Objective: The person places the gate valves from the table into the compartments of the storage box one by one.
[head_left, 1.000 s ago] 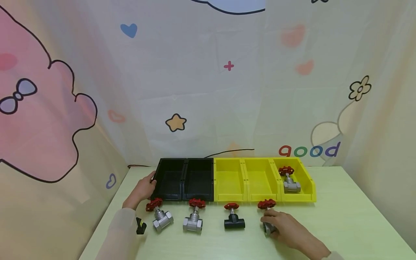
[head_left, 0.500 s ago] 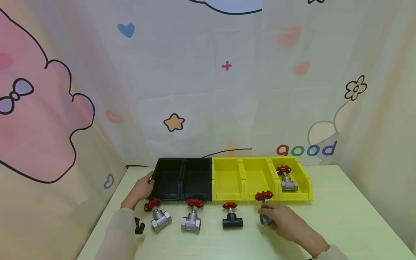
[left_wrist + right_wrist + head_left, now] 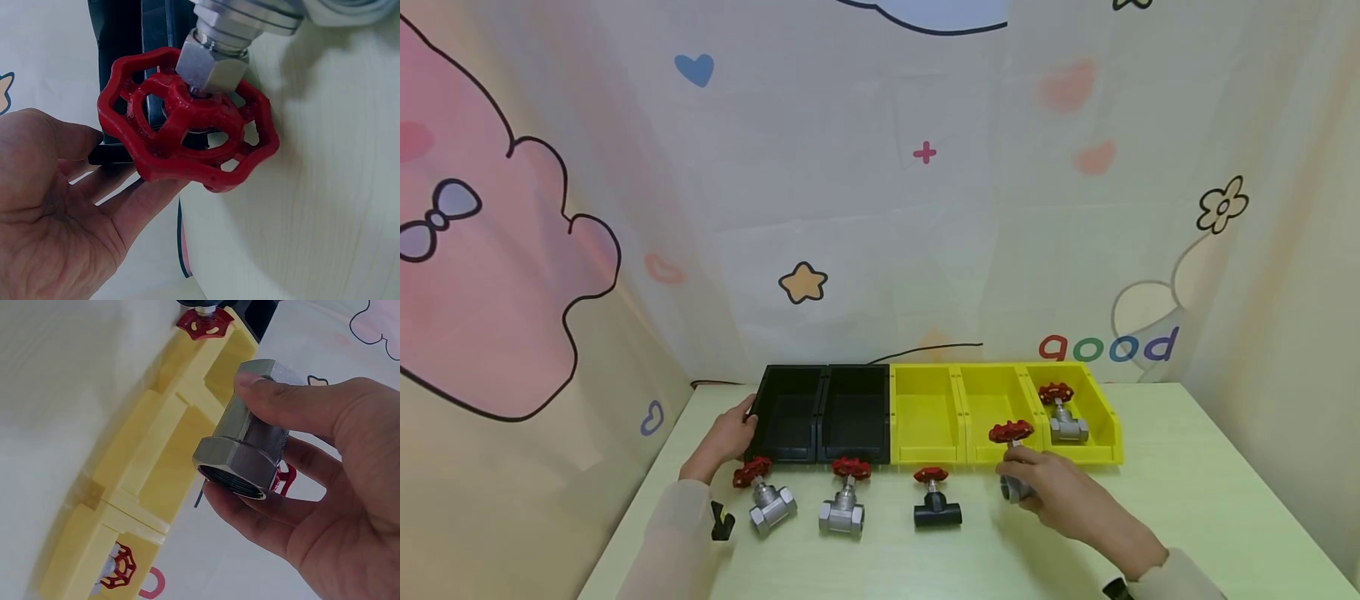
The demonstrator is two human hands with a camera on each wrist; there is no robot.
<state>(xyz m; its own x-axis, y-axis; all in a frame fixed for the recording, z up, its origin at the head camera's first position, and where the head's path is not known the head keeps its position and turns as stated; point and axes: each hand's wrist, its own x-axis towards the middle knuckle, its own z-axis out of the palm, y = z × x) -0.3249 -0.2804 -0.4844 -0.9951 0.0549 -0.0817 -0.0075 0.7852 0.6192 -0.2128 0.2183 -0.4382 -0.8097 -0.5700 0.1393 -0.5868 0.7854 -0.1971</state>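
Note:
My right hand (image 3: pixel 1063 493) grips a silver valve by its threaded metal body (image 3: pixel 244 434), held above the table in front of the yellow bins. Its red handwheel (image 3: pixel 1011 431) points up toward the bins. At the far left, my left hand (image 3: pixel 727 437) pinches the side wall of the end black bin (image 3: pixel 762 417), thumb on one side and fingers on the other. Close by that hand lies a silver valve (image 3: pixel 771 507) with a red handwheel (image 3: pixel 187 125), which hides part of the fingers in the left wrist view.
Another silver valve (image 3: pixel 842 512) and a black-bodied valve (image 3: pixel 937 512) lie on the table in front of the bins. A further silver valve (image 3: pixel 1067 427) sits in the rightmost yellow bin (image 3: pixel 1105 454). Behind the joined bins hangs a printed curtain (image 3: pixel 880 208).
My right hand has raised the silver valve off the table and brought it slightly toward the yellow bins. The left hand has stayed at the black bin.

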